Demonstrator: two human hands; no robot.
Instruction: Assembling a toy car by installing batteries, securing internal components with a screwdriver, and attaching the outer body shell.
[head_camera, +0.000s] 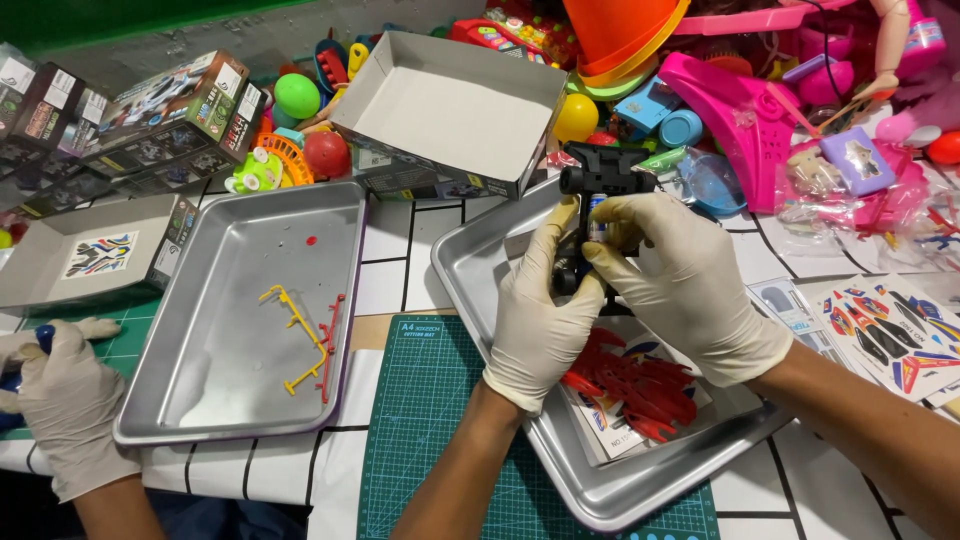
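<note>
above the right-hand metal tray (470, 262), at about one o'clock from the middle of the view, both gloved hands met around a small black toy chassis (603, 176). left hand (540, 320) came up from six o'clock, its fingers (556, 232) curled and pressed against the left side of the black piece, thumb and forefinger closed on it. right hand (690, 285) reached in from four o'clock, its fingers (625, 212) bent over and pinched on the same piece from the right, with a small blue-and-white part just showing between the fingertips; what that part was could not be told. the chassis was held up off the tray, upright, between the two grips. beneath the hands, at five o'clock in that tray, lay a heap of red plastic parts (640, 385) on a printed sheet. a green cutting mat (430, 420) sat under the tray's near corner. at nine o'clock a second metal tray (215, 400) held yellow and red sprue frames (300, 335). at eight o'clock another person's gloved hand (65, 400) rested, closed loosely around something blue. an open cardboard box (450, 110) stood at twelve o'clock.
</note>
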